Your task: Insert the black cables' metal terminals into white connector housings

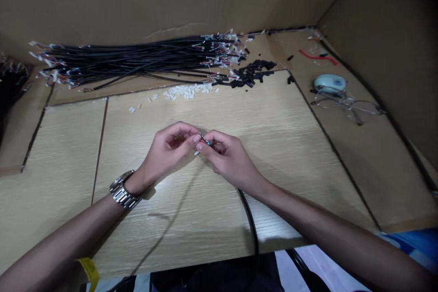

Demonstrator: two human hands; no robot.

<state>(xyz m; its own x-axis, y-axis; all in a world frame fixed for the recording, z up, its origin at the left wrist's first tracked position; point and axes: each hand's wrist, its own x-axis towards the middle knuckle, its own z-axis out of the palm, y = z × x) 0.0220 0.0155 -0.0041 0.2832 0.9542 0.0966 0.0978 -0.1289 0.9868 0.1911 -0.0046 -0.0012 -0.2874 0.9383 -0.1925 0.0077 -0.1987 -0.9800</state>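
Observation:
Between my two hands, at the middle of the table, is the stripped end of a black cable (252, 219) with thin coloured wires (204, 138) showing. My right hand (230, 153) is closed, pinching the cable end with thumb and fingertips. The rest of the cable hangs below that hand and over the table's front edge. My left hand (173, 146) is closed too, its thumb and forefinger pinching at the wire tips. A small white piece (196, 152) shows just under the fingertips; what holds it I cannot make out.
Behind my hands lie a bundle of black cables (143, 57), a pile of white pieces (188, 91) and short black tubes (251, 73). On the right are eyeglasses (356, 105), a pale green rounded object (330, 83) and a red strip (318, 57). Cardboard walls (191, 0) enclose the table.

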